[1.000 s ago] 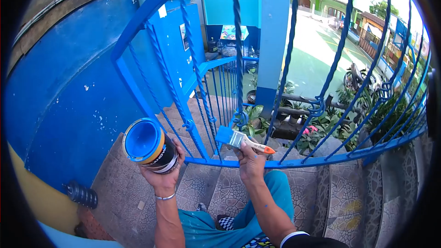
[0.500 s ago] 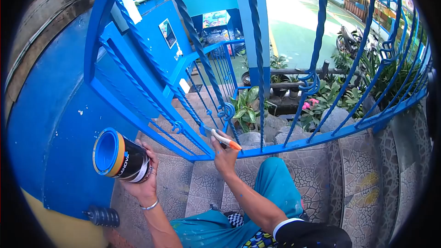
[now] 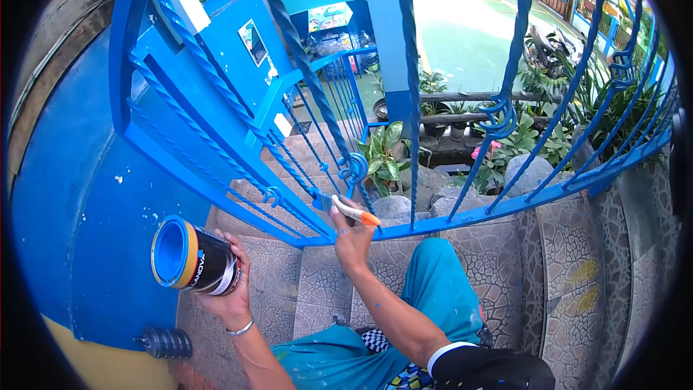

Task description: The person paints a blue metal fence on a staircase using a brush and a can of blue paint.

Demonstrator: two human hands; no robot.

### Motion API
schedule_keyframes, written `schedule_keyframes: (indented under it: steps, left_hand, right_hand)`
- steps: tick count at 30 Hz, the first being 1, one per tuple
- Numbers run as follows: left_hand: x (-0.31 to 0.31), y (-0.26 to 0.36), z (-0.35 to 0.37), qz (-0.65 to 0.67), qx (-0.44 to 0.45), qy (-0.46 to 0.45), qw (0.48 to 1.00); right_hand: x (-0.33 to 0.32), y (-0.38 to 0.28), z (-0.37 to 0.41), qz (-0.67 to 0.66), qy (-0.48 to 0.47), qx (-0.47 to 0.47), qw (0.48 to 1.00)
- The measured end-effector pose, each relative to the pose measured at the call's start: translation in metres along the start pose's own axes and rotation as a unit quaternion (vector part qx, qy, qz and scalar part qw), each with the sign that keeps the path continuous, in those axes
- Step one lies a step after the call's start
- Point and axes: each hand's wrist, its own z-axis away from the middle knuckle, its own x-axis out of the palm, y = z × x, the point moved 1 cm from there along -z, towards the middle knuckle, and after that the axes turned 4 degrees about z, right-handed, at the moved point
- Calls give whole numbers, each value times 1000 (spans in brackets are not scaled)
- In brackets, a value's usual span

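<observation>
A black paint can [image 3: 211, 266] with a yellow band and blue paint inside is tilted in my left hand [image 3: 234, 302], whose fingers wrap round its far side. My right hand [image 3: 352, 244] grips a paintbrush [image 3: 354, 211] with a pale handle and an orange end. The blue-coated bristles lie against or very near a twisted bar low on the blue metal railing [image 3: 462, 221]. Blue paint spots mark my right forearm.
Stone-patterned steps [image 3: 321, 282] run below and beyond the railing. At left stands a curved blue wall [image 3: 94, 245], with a dark ribbed object [image 3: 167, 343] near its foot. Leafy plants [image 3: 386, 155] and rocks [image 3: 527, 173] lie behind the bars. My bent knee [image 3: 437, 267] is below the railing.
The view has shifted slightly, so the railing's left part appears further left. The brush's bristles are a little further left and lower along the bars. Both hands keep their hold.
</observation>
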Motion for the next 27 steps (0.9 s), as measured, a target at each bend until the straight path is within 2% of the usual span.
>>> schedule_keyframes:
  steps: [3, 6, 7, 10, 12, 15, 18, 19, 22, 24, 27]
  left_hand:
    - [-10, 11, 2, -2, 5, 11, 1000]
    - [-6, 14, 3, 41, 5, 41, 998]
    - [-3, 15, 3, 46, 4, 41, 998]
    - [-7, 15, 1, 27, 3, 1, 1000]
    - [-8, 15, 1, 30, -2, 3, 1000]
    - [-6, 13, 3, 29, -9, 10, 999]
    - [-8, 14, 1, 28, -14, 8, 999]
    - [-8, 14, 1, 30, -12, 10, 999]
    - [-7, 11, 0, 36, -14, 8, 999]
    - [-5, 8, -1, 39, -21, 7, 999]
    - [-4, 6, -1, 30, -23, 6, 999]
  right_hand:
    - [9, -35, 7, 5, -10, -21, 1000]
    - [-4, -28, 9, -23, 12, -35, 999]
    - [-10, -13, 7, -38, 39, -21, 998]
    - [-25, 29, 0, 33, 52, 18, 998]
    - [-25, 43, 2, 52, 30, 16, 998]
    - [-18, 21, 14, -3, 1, -3, 1000]
    - [-28, 8, 13, 19, 11, -22, 1000]
    - [-29, 14, 8, -8, 29, -18, 999]
    - [-29, 31, -3, 94, 18, -2, 995]
    - [-21, 36, -2, 56, 17, 10, 998]
    - [-6, -8, 11, 42, -3, 4, 999]
